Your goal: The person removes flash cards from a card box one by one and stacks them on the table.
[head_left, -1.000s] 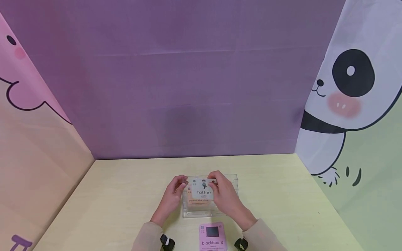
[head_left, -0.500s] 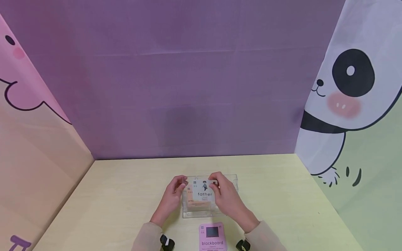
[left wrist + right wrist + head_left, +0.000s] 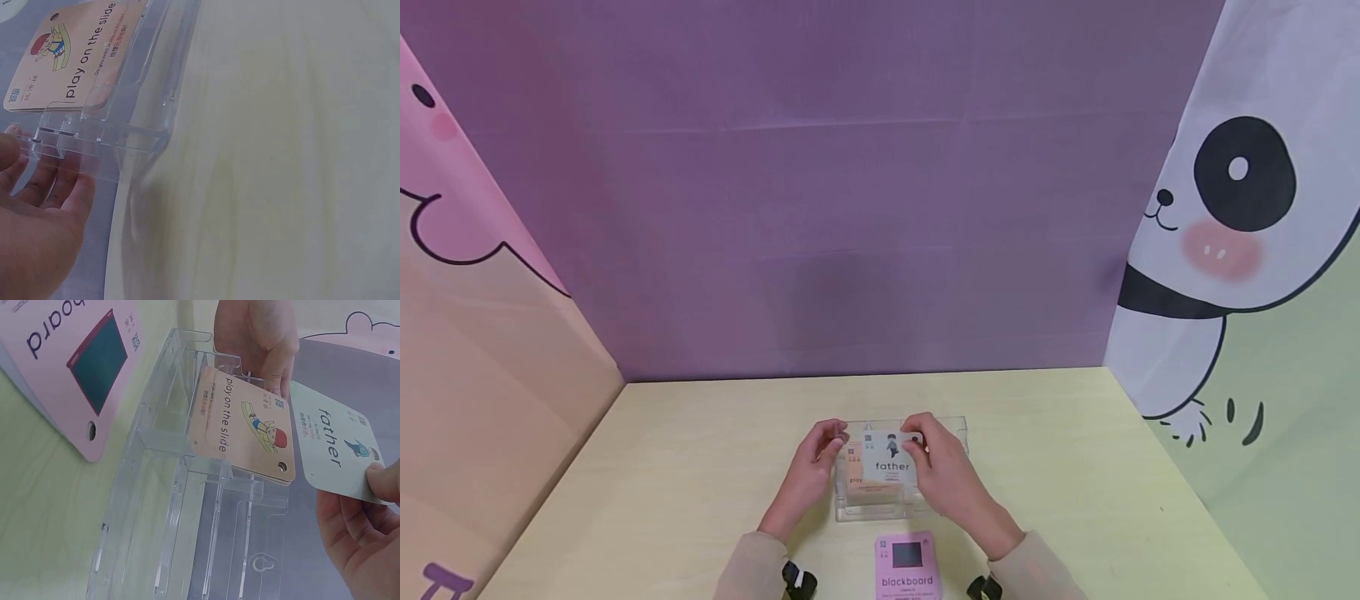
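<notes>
My right hand (image 3: 946, 475) pinches a pale "father" flashcard (image 3: 325, 437) by its right edge, thumb on the printed face and fingers behind. In the right wrist view this card is beside the upper edge of an orange "play on the slide" flashcard stack (image 3: 244, 428), which stands in a clear plastic tiered rack (image 3: 145, 439). My left hand (image 3: 812, 467) grips the rack's left end, fingers curled behind the clear wall in the left wrist view. In the head view, the "father" card overlaps the orange cards and hides part of their wording.
A pink "blackboard" flashcard stack (image 3: 907, 567) lies on the pale wooden table (image 3: 700, 467) in front of the rack. More clear tiers (image 3: 165, 531) run along the rack's right half. A purple backdrop (image 3: 850, 208) rises behind the table, with printed side panels.
My right hand has shifted slightly right and down in the head view, carrying the "father" card with it. The left hand and the rack stay in place.
</notes>
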Available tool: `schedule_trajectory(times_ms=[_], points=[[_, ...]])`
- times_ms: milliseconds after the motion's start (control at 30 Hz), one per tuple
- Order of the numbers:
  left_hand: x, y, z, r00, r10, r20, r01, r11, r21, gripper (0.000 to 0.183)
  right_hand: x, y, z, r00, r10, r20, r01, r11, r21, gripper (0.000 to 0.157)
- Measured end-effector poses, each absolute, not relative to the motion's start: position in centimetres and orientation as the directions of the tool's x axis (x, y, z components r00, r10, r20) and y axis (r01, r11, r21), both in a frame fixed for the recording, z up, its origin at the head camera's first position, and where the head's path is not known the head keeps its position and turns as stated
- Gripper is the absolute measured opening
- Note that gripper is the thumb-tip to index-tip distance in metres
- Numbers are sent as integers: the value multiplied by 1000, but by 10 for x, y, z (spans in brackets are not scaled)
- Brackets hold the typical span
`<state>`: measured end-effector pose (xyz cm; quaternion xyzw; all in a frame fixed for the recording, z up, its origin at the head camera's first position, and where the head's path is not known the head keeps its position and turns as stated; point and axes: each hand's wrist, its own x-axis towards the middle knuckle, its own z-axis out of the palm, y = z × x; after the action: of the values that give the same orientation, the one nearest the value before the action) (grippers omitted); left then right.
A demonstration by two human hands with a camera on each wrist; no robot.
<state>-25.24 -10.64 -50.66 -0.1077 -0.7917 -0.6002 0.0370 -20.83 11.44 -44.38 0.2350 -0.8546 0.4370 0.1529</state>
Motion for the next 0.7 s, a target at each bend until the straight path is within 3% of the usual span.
schedule_trajectory(times_ms=[700], points=[[-252,-107,-507,-971,132,197,225,244,943,30,-203,118,-442,-839,-277,468,-543,490,-682,20]])
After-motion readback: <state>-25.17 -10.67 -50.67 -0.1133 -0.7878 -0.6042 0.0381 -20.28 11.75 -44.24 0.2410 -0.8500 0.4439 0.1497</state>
